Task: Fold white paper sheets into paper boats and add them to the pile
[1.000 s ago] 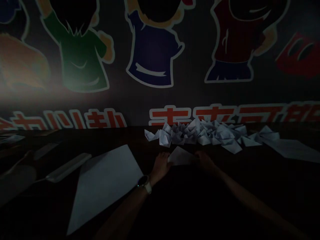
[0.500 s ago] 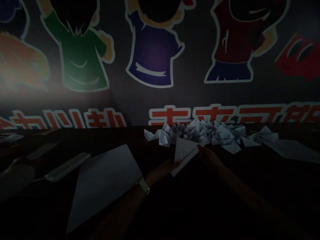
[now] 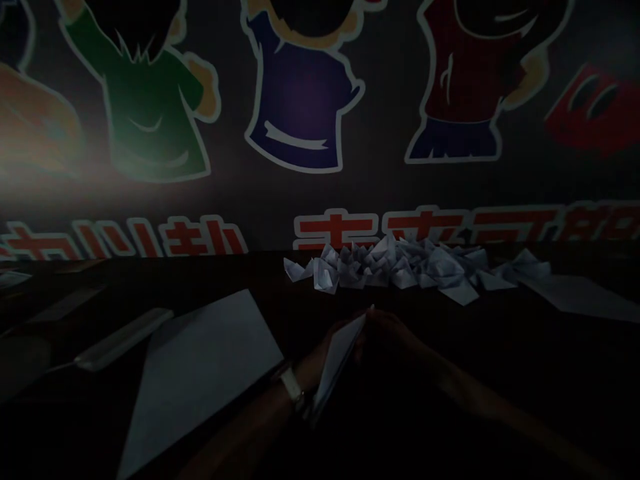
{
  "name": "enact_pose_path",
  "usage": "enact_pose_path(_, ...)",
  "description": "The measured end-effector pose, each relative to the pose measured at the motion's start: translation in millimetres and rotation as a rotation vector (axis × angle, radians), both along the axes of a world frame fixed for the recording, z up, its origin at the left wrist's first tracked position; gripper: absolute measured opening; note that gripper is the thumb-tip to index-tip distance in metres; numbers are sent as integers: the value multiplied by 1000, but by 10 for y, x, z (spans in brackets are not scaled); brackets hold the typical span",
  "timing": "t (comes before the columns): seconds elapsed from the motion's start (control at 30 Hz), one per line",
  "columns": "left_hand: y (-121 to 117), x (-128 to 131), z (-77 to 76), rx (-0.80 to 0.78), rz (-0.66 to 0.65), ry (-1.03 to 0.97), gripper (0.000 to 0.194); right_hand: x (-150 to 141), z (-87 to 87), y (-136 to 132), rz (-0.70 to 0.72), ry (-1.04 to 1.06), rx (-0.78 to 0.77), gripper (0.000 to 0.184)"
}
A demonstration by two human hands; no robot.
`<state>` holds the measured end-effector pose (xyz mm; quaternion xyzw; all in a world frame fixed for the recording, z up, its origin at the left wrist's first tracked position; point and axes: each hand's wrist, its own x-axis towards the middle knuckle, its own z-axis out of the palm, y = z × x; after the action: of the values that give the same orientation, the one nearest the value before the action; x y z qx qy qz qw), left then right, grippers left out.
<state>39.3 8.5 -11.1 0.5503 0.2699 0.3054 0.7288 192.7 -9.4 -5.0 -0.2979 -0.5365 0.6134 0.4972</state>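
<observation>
A folded sheet of white paper [image 3: 340, 360] is held between my hands, tilted nearly edge-on to the camera. My left hand [image 3: 333, 340], with a pale-strapped watch [image 3: 291, 387] on the wrist, is closed on it from behind; the paper hides part of the fingers. At the paper's upper corner, my right hand [image 3: 387, 327] grips it, the fingers dim in the dark. Beyond both hands lies a heap of folded white paper boats [image 3: 400, 263]. Left of my left wrist rests a flat stack of white paper [image 3: 205, 373].
A long pale object [image 3: 125, 339] lies left of the stack, with more papers [image 3: 67, 303] beyond it. Another white sheet [image 3: 583, 297] is at the right. Behind the dark table stands a wall [image 3: 230, 167] with cartoon figures and red lettering. Light is very low.
The folded paper has come down and nearer, turning from face-on to almost edge-on. Both hands have moved closer together, the right one leftward and down.
</observation>
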Motion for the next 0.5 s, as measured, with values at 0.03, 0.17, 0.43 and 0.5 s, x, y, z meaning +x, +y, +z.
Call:
enact_pose_path(0.03, -8, 4, 27, 86, 88, 56, 46, 8, 5, 14, -50, -29, 10, 37)
enact_pose_path(0.17, -79, 3, 114, 546, 457, 298, 36, 22, 34, 55, -234, -167, 76, 41)
enact_pose_path(0.43, -125, -31, 176, 652, 431, 392, 30, -4, 70, -48, -363, -399, 212, 29)
enact_pose_path(0.5, -122, -37, 171, 678, 386, 338, 35, -10, 76, -64, -362, -444, 277, 28)
